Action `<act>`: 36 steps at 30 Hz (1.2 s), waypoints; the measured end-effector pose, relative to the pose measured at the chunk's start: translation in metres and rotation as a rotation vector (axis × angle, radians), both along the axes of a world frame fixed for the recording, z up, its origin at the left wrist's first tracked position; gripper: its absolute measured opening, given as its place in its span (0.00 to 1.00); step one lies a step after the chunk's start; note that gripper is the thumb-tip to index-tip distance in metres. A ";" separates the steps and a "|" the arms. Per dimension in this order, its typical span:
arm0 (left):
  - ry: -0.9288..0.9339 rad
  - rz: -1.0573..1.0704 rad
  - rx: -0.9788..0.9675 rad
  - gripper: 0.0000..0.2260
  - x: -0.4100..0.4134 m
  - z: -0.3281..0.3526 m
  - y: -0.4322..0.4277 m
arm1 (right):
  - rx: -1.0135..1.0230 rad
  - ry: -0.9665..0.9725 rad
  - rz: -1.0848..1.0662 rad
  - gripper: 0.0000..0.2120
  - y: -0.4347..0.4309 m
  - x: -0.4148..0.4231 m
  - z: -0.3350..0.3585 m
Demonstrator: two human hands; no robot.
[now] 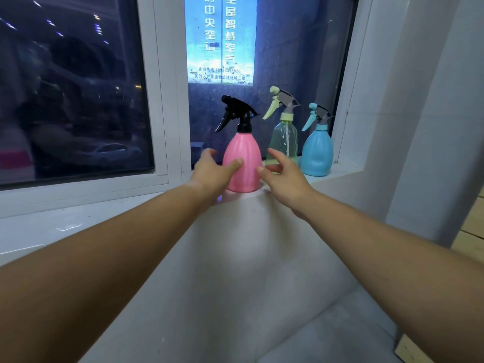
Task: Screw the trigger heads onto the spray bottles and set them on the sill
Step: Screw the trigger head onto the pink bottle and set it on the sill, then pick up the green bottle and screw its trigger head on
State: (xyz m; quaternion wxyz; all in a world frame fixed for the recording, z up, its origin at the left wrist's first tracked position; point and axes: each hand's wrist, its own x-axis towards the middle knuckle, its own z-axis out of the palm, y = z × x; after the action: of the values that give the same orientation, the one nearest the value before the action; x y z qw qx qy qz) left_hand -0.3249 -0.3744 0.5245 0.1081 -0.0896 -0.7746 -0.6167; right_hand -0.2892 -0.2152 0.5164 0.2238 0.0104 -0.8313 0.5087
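A pink spray bottle (243,166) with a black trigger head (237,111) stands upright on the white sill (337,172). My left hand (209,171) is at its left side, thumb touching the bottle's front, fingers spread. To the bottle's right is my right hand (281,176), fingers apart, thumb tip close to the bottle. To the right stand a clear green bottle (285,142) with a pale green and grey trigger head (281,102), and a blue bottle (317,153) with a blue and grey trigger head (317,115). All three heads sit on their bottles.
The window frame (167,100) rises behind the sill, with dark glass and a lit blue sign (221,40) outside. A white wall pillar (419,113) closes the sill on the right. Below the sill a pale wall slopes toward me. Wooden floor shows at the far right.
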 end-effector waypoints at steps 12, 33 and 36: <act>-0.145 -0.278 0.017 0.13 0.074 -0.082 0.041 | -0.170 -0.143 -0.126 0.07 0.076 0.090 -0.086; -0.854 -0.390 -0.587 0.28 0.090 -0.450 0.087 | -0.198 -0.860 -0.253 0.15 0.149 0.137 -0.444; -0.882 -0.399 -0.649 0.34 0.089 -0.479 0.093 | -0.180 -0.893 -0.276 0.15 0.149 0.125 -0.484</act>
State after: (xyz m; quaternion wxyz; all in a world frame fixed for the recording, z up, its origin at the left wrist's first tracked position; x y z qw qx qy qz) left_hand -0.2364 -0.2819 0.0454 -0.3758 0.0028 -0.8640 -0.3351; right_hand -0.1642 -0.0663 0.0319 -0.0898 -0.3393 -0.7924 0.4990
